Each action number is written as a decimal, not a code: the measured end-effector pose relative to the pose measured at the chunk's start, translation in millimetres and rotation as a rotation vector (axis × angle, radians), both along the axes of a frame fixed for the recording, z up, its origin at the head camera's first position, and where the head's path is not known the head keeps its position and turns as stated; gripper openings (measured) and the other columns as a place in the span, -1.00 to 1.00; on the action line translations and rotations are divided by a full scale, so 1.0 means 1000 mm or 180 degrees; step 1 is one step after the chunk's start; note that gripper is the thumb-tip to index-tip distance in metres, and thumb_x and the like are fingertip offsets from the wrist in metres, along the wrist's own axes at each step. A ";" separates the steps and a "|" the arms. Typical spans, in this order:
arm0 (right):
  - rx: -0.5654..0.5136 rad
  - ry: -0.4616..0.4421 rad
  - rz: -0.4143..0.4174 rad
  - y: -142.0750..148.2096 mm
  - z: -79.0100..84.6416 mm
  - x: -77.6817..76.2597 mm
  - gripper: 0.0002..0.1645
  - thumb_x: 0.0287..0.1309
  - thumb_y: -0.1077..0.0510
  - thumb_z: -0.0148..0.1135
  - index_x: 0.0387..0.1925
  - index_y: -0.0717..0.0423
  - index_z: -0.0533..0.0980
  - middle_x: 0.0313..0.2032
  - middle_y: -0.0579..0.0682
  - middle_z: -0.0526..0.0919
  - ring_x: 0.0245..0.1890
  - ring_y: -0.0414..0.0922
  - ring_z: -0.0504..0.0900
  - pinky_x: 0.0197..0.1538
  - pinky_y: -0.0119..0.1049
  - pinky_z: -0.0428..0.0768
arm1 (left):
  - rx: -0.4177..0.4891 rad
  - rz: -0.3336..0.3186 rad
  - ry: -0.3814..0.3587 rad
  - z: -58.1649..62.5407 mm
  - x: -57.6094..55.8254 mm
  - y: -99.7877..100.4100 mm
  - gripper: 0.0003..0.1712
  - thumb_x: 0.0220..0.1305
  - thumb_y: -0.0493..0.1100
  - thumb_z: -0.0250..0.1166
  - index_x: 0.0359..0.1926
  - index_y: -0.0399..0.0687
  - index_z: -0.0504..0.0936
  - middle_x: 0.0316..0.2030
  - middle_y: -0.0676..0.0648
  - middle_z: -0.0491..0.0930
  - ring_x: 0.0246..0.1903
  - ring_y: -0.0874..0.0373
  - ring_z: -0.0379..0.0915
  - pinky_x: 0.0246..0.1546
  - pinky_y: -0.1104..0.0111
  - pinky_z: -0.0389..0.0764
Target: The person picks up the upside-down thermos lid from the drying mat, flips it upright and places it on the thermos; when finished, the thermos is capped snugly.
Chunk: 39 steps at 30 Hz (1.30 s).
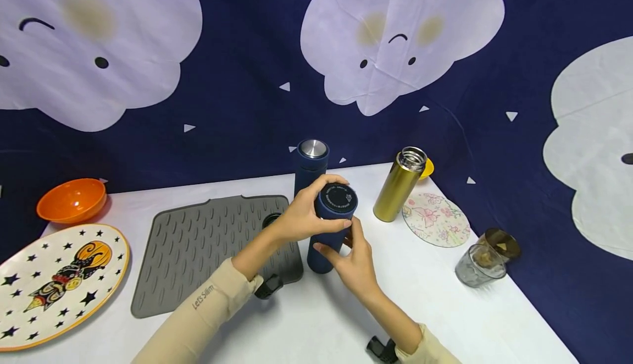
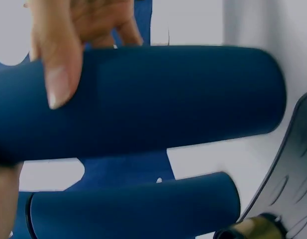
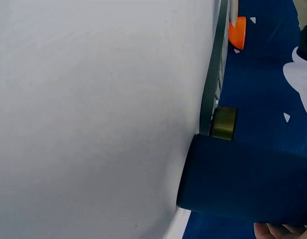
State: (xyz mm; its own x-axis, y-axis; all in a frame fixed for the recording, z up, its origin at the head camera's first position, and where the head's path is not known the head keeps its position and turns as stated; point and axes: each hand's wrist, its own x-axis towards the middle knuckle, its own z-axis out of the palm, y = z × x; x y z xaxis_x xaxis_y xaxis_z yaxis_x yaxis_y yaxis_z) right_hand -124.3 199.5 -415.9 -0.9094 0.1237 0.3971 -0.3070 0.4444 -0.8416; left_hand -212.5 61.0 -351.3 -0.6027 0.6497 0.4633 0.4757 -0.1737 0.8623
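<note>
Both hands hold a dark blue thermos that stands upright near the middle of the table. Its upper end is a black disc with white print and a recycling mark, like a flask's base. My left hand grips it just under that disc, fingers behind and thumb across the front. Lower down, my right hand grips the body, with its thumb on the near side. The thermos's smooth lower end shows in the left wrist view. A second blue thermos with a silver-topped lid stands close behind.
A gold flask stands uncapped at the right, before a floral round mat. Two tumblers, one clear and one brown, are near the right edge. Leftward are a grey drying mat bearing a gold-sided cap, an orange bowl and a patterned plate.
</note>
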 end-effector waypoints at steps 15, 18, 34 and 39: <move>-0.0018 -0.0085 0.0000 0.000 0.002 0.001 -0.14 0.02 0.17 0.52 0.32 0.00 0.28 0.16 0.01 0.59 0.15 0.01 0.59 0.17 0.07 0.54 | -0.0390 0.0058 0.0379 0.019 0.002 -0.003 0.02 0.01 -0.24 0.52 0.47 0.03 0.21 0.31 -0.08 0.42 0.27 0.07 0.39 0.29 0.15 0.44; -0.0014 -0.0101 -0.0016 -0.001 0.001 0.001 -0.15 0.03 0.14 0.51 0.32 -0.02 0.28 0.17 0.04 0.58 0.13 0.05 0.60 0.17 0.08 0.55 | -0.0388 0.0091 0.0367 0.016 -0.002 -0.001 -0.18 0.02 -0.25 0.51 0.34 -0.06 0.40 0.18 -0.06 0.55 0.11 0.12 0.52 0.18 0.22 0.52; -0.0063 -0.0041 -0.0071 -0.003 -0.001 0.001 -0.19 0.00 0.33 0.45 0.28 0.06 0.31 0.11 0.11 0.60 0.13 0.05 0.59 0.18 0.07 0.56 | 0.0072 0.1676 0.0742 -0.001 0.028 0.022 -0.31 0.01 -0.13 0.54 0.18 -0.17 0.50 -0.07 -0.08 0.59 -0.16 0.13 0.58 -0.15 0.36 0.65; -0.0053 -0.0064 -0.0028 -0.002 -0.001 0.001 -0.17 0.01 0.25 0.49 0.30 0.03 0.30 0.11 0.06 0.60 0.11 0.02 0.61 0.17 0.04 0.56 | 0.0081 0.1029 0.0445 0.002 0.018 0.014 -0.32 0.01 -0.26 0.48 0.21 -0.15 0.50 0.01 -0.12 0.60 -0.12 0.12 0.59 -0.10 0.34 0.64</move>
State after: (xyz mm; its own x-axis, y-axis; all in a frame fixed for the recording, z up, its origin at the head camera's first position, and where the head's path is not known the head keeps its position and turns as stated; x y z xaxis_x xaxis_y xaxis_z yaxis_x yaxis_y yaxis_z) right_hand -123.2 197.1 -416.4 -0.9160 0.1382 0.3765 -0.2860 0.4331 -0.8548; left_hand -194.9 74.7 -349.4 -0.7048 0.4228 0.5696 0.6228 -0.0155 0.7822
